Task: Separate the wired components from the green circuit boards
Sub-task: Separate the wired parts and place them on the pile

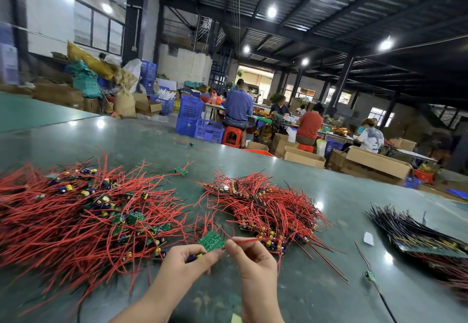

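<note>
A small green circuit board [211,241] stands tilted just above my two hands, near the front middle of the table. My left hand [188,259] grips its lower edge, with a blue and yellow component showing between the fingers. My right hand [249,254] pinches a red wire [249,240] that runs off to the right beside the board. A big loose heap of red-wired boards [83,216] lies to the left. A tidier bundle of red-wired components [263,208] lies right of centre.
The green table [316,284] reaches far ahead. A stack of dark-wired boards [420,236] lies at the right edge, with a single wired part [370,276] and a white scrap [368,238] nearby. Beyond the table are seated people, cardboard boxes [374,162] and blue crates [200,120].
</note>
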A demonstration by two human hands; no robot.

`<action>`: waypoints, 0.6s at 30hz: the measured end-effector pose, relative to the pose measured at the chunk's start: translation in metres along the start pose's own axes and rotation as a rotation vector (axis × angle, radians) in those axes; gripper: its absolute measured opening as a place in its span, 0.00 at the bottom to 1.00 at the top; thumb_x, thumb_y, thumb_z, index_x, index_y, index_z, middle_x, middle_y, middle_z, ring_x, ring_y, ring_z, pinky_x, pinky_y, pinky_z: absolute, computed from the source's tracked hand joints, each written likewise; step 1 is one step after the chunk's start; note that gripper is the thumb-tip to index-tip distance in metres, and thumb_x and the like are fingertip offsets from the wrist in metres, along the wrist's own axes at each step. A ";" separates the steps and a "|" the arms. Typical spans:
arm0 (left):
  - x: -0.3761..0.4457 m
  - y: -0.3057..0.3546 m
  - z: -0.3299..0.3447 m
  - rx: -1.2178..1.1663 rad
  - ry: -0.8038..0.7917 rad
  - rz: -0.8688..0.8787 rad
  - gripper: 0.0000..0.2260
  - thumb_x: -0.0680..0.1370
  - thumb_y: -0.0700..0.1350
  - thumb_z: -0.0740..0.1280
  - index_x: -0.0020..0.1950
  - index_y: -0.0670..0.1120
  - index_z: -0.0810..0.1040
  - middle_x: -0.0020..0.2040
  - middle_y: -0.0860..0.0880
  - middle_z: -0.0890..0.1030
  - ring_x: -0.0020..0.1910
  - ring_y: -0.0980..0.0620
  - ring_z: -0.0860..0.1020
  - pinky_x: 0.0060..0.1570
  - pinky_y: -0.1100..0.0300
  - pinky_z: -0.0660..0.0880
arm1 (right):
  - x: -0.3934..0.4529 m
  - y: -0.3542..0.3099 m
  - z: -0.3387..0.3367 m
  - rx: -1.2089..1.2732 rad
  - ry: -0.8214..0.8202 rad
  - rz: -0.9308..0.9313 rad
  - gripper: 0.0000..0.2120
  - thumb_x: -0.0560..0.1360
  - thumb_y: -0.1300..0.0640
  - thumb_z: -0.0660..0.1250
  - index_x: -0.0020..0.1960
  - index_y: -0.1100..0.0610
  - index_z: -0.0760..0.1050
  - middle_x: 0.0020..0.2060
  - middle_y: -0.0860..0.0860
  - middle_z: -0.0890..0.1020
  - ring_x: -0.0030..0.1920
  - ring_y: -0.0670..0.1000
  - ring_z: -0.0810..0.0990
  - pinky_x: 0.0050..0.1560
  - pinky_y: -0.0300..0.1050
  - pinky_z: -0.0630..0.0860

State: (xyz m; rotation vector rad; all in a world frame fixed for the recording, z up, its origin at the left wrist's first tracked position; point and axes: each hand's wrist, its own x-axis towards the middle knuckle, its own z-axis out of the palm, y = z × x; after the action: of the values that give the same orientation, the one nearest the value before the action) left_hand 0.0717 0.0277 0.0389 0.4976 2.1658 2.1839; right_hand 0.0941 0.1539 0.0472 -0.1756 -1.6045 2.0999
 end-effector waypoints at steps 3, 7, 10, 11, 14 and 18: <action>0.000 -0.002 -0.003 0.001 0.070 0.003 0.19 0.70 0.51 0.72 0.23 0.46 0.71 0.20 0.54 0.60 0.19 0.58 0.57 0.21 0.70 0.56 | 0.003 -0.005 -0.004 0.039 0.083 0.005 0.08 0.67 0.69 0.72 0.32 0.59 0.81 0.26 0.51 0.81 0.25 0.41 0.73 0.25 0.30 0.68; 0.000 -0.002 -0.003 -0.001 0.121 0.020 0.20 0.72 0.48 0.71 0.22 0.46 0.70 0.19 0.55 0.58 0.19 0.59 0.56 0.21 0.70 0.56 | 0.004 -0.005 -0.005 0.115 0.151 0.065 0.07 0.67 0.69 0.71 0.33 0.59 0.80 0.25 0.51 0.79 0.23 0.41 0.72 0.24 0.30 0.67; 0.001 -0.004 -0.002 0.017 0.134 0.045 0.21 0.73 0.47 0.71 0.22 0.46 0.70 0.19 0.54 0.59 0.19 0.59 0.56 0.21 0.70 0.54 | 0.003 -0.003 -0.004 0.157 0.161 0.171 0.06 0.69 0.66 0.71 0.36 0.58 0.80 0.25 0.49 0.79 0.21 0.41 0.69 0.23 0.31 0.67; 0.001 -0.004 -0.003 0.027 0.146 0.052 0.21 0.73 0.47 0.71 0.22 0.46 0.70 0.19 0.54 0.59 0.20 0.58 0.56 0.22 0.70 0.54 | 0.004 -0.003 -0.005 0.183 0.169 0.199 0.04 0.70 0.65 0.70 0.37 0.58 0.80 0.25 0.49 0.79 0.21 0.40 0.68 0.23 0.31 0.67; 0.005 -0.007 -0.006 0.052 0.190 0.066 0.20 0.72 0.48 0.72 0.21 0.46 0.71 0.20 0.54 0.60 0.21 0.57 0.57 0.23 0.68 0.56 | 0.010 -0.007 -0.011 0.300 0.178 0.247 0.01 0.70 0.63 0.68 0.40 0.59 0.78 0.25 0.50 0.76 0.20 0.41 0.64 0.21 0.31 0.64; 0.005 -0.007 -0.006 0.074 0.172 0.088 0.20 0.71 0.51 0.71 0.22 0.47 0.71 0.22 0.53 0.60 0.23 0.56 0.57 0.24 0.67 0.56 | 0.013 -0.009 -0.010 0.509 0.079 0.324 0.07 0.65 0.60 0.67 0.41 0.61 0.73 0.25 0.49 0.72 0.20 0.42 0.64 0.20 0.33 0.62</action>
State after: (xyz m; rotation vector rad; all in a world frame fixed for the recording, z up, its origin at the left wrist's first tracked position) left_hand 0.0643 0.0233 0.0328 0.4305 2.3619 2.2768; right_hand 0.0894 0.1700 0.0547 -0.3557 -0.9997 2.6362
